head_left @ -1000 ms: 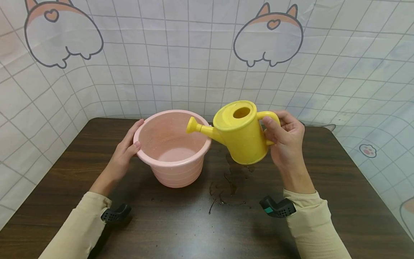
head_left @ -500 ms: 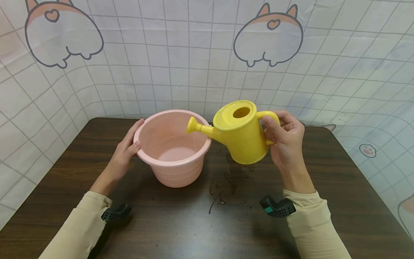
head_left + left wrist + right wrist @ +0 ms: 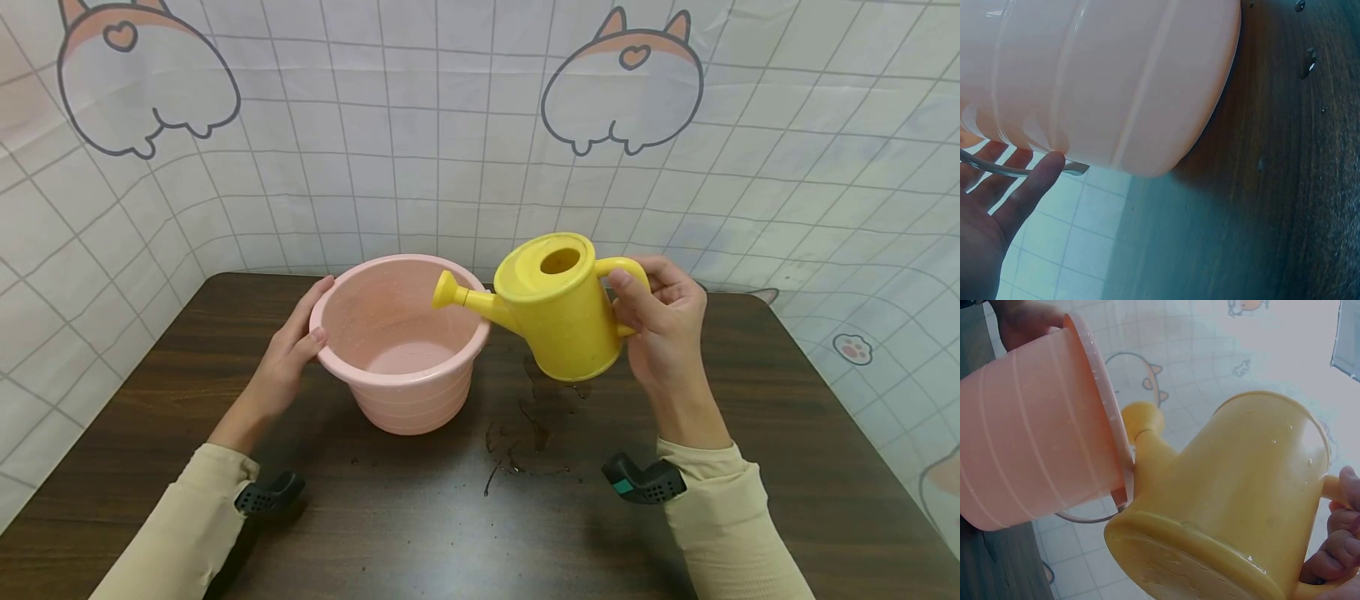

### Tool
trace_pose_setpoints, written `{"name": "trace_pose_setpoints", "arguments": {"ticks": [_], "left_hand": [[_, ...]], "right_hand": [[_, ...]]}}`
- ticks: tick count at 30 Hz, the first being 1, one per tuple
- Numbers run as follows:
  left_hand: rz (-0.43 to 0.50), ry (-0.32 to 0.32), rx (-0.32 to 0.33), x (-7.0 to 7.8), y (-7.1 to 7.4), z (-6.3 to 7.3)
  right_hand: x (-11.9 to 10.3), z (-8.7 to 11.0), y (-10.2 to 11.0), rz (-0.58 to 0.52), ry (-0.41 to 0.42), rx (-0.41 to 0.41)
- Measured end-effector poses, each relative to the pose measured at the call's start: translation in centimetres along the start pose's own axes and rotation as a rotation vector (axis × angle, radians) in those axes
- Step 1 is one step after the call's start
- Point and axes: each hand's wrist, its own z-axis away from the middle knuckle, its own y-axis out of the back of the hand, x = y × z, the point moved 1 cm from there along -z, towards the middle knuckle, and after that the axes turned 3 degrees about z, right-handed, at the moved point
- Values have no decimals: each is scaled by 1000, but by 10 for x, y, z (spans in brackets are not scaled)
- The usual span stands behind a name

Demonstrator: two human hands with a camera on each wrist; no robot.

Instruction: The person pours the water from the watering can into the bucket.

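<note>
A pink plastic bucket (image 3: pixel 408 402) stands on the dark table, its opening facing up and toward me. My left hand (image 3: pixel 283 354) holds its left rim, thumb at the rim and fingers along the outer side. In the left wrist view, a thin bail handle (image 3: pixel 997 167) runs by those fingers. My right hand (image 3: pixel 663 321) grips the handle of a yellow watering can (image 3: pixel 570 333) and keeps it raised to the right of the bucket. The can leans left, and its spout's rose (image 3: pixel 446 290) is over the bucket's opening. Drops cling to the can's wet underside (image 3: pixel 1179 569).
Water streaks and drops (image 3: pixel 517 458) lie on the table (image 3: pixel 420 533) in front of the can. A white grid-patterned curtain (image 3: pixel 465 125) with cartoon prints hangs close behind the table and along both sides.
</note>
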Motion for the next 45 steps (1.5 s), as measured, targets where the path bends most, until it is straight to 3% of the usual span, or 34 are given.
{"name": "trace_pose_setpoints", "arguments": {"ticks": [45], "left_hand": [[-19, 19, 0, 1, -1, 1]], "right_hand": [[-2, 0, 0, 31, 10, 4]]}}
